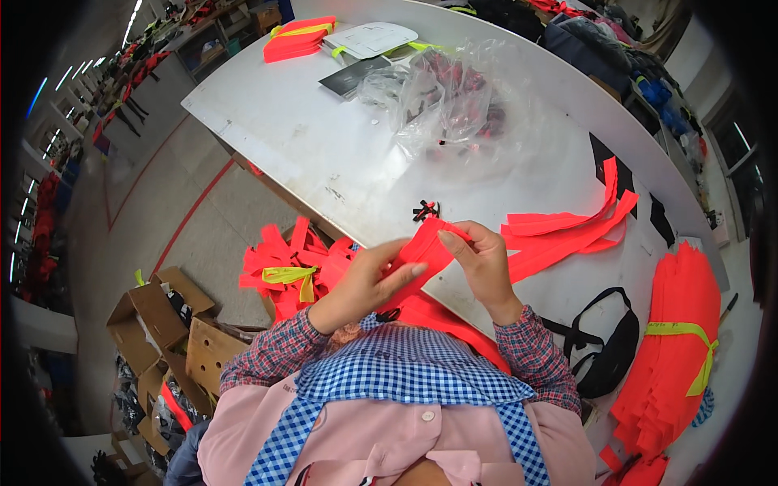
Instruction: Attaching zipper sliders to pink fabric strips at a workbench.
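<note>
A bright orange-red fabric strip (427, 253) is stretched between my two hands above the near edge of the white table. My left hand (369, 279) grips its lower part, thumb laid along it. At its upper end, my right hand (484, 259) pinches the strip between thumb and fingers. Just beyond my hands lies a small cluster of black and red pieces (425, 211). More orange-red strips (567, 235) lie loose on the table to the right. Another orange-red length (454, 317) hangs over the table edge by my apron.
A clear plastic bag (454, 97) of small dark and red pieces sits mid-table. A folded orange bundle (298, 39) is at the far left. Tied orange bundles lie left (284, 271) and right (677, 324). A black strap item (604, 348) is near my right arm; cardboard boxes (158, 324) stand left.
</note>
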`<state>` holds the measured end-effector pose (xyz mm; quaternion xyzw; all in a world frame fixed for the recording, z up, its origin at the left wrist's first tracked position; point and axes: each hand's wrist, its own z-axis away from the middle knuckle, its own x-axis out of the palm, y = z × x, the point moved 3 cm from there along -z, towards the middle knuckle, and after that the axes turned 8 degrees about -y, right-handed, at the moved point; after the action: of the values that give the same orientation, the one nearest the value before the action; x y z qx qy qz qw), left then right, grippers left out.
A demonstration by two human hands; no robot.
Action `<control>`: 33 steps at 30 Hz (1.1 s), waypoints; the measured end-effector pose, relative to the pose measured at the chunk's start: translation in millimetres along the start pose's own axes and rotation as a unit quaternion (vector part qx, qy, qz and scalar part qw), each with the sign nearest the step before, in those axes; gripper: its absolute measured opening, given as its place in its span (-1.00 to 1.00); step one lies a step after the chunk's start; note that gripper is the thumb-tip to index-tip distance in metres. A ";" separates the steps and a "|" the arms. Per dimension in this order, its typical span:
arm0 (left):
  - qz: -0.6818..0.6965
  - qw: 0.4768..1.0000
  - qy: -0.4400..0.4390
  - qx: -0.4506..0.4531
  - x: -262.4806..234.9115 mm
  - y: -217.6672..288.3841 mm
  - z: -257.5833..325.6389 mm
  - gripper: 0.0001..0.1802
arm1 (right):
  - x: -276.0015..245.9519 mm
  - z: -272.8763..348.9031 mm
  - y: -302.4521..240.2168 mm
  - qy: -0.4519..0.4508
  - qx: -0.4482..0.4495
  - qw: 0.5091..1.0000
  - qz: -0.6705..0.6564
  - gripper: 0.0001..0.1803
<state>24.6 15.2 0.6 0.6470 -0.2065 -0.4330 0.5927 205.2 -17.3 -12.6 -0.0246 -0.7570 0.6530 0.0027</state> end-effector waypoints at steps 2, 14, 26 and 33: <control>0.013 0.985 0.114 0.132 -3.7 3.9 -8.1 -0.63 | 5.6 4.9 -10.1 -0.031 -0.020 0.997 0.074 -0.81; -0.270 0.896 0.205 0.286 7.0 2.6 -6.3 -0.62 | 32.6 17.7 18.8 -0.032 -0.044 0.998 -0.018 -0.74; -0.077 0.981 0.139 0.111 -13.4 -17.2 8.2 -0.68 | -18.7 -0.4 135.5 -0.016 0.171 0.976 0.134 -0.75; 0.003 0.974 0.207 0.089 -18.3 -27.3 10.0 -0.77 | -42.8 -24.9 163.2 0.046 0.063 0.933 0.352 -0.78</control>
<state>0.0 29.4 -18.7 0.7723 -0.1185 -0.2679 0.5637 254.3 29.4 -169.1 -0.3194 -0.6558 0.6567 -0.1912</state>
